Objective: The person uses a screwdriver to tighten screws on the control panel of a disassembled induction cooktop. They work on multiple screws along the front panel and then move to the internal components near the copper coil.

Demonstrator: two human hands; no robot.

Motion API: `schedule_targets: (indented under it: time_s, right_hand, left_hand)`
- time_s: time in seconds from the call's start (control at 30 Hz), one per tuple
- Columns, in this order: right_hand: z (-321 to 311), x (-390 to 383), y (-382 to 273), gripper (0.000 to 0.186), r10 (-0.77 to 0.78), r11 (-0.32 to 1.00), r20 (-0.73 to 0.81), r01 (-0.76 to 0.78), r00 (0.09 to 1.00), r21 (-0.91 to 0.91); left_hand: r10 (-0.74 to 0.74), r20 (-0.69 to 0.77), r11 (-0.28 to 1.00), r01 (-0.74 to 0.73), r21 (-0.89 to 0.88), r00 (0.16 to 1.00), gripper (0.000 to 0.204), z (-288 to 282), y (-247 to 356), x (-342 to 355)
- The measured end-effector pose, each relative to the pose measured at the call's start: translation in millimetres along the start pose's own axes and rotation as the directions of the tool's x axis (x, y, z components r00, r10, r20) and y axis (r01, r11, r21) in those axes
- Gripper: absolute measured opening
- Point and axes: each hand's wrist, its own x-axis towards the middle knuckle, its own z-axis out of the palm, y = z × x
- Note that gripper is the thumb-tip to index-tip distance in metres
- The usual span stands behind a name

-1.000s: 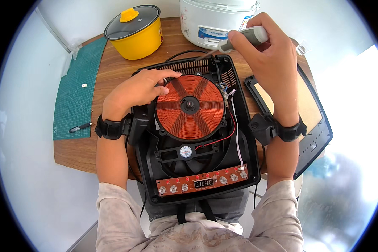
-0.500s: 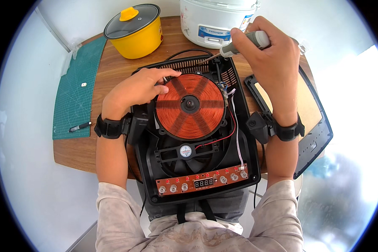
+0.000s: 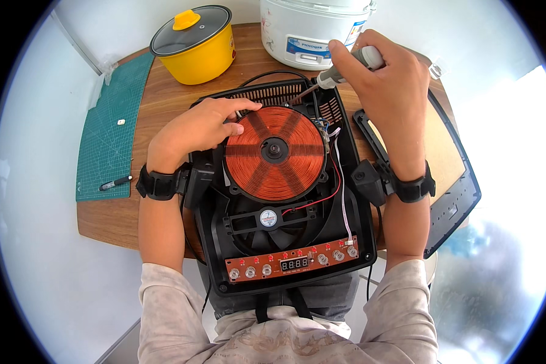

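A round copper induction coil [image 3: 300, 167] sits inside the opened black housing of an induction cooker [image 3: 361, 236]. My left hand [image 3: 203, 128] holds the coil's upper left rim, thumb and index finger resting on it; its other fingers are partly hidden. In my right hand [image 3: 389, 79] is a screwdriver with a grey handle [image 3: 345, 70]. Its shaft slants down to the left, and the tip is at a small screw on the coil's far edge. Nearest me lie a fan [image 3: 273, 239] and an orange-red control board [image 3: 294, 262].
At the back stand a yellow pot [image 3: 200, 64] and a white rice cooker [image 3: 309, 33]. A green cutting mat [image 3: 112, 155] with a pen [image 3: 115, 183] covers the table's left. The cooker's cover panel [image 3: 452, 194] lies at right, partly behind my right arm.
The screwdriver's tip has come down and nearer, from over the rear vent slots to the coil's far edge. My right hand shifted slightly with it; the left stays put.
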Motion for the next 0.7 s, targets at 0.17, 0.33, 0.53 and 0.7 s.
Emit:
schedule_targets:
  time_s: [0.17, 0.33, 0.53, 0.7]
  right_hand:
    - [3.2, 0.2, 3.2, 0.037, -0.006, 1.0, -0.017, 0.006, 1.0, -0.026]
    - [2.3, 1.6, -1.3, 0.042, 0.053, 0.998, 0.009, -0.053, 0.999, -0.031]
    - [1.8, 3.3, 1.0, 0.051, 0.024, 1.0, -0.028, -0.024, 0.999, -0.019]
    - [0.6, 2.6, -1.6, 0.051, 0.038, 0.999, 0.0, -0.038, 0.999, -0.036]
  left_hand:
    - [0.004, 0.002, 1.0, -0.004, -0.009, 1.0, 0.052, -0.2, -0.2, -0.2]
    - [-0.032, 0.008, 0.999, 0.032, -0.018, 0.999, 0.052, -0.5, 0.0, -0.2]
    - [-0.039, 0.016, 0.999, 0.039, -0.001, 0.999, 0.052, -1.6, 1.4, 0.0]
    - [-0.086, -0.004, 0.996, 0.086, 0.03, 0.996, 0.045, -3.7, 15.1, -2.9]
